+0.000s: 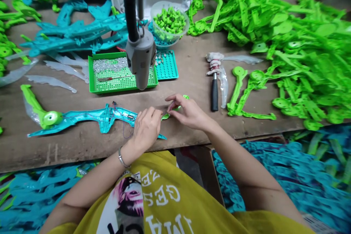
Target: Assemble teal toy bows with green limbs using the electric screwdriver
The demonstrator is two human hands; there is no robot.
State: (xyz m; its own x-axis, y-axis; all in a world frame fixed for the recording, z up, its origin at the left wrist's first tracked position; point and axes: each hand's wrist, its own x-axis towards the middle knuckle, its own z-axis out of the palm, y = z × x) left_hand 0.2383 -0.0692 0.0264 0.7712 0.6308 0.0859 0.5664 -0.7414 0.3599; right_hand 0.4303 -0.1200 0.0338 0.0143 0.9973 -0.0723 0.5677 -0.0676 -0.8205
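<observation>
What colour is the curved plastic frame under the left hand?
Turquoise curved plastic frame, head view.

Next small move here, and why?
Probably settle the partly hidden green piece onto the right end of the blue frame: right grip is at the piece, left grip partly covers that end, and the opposite end already carries a green arm.

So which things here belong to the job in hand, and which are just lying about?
In the job, it seems:
blue frame under the left hand
green piece by the right hand
perhaps the hanging tool

Lying about, for now:
hammer-like tool
loose translucent strips
heap of green parts
</observation>
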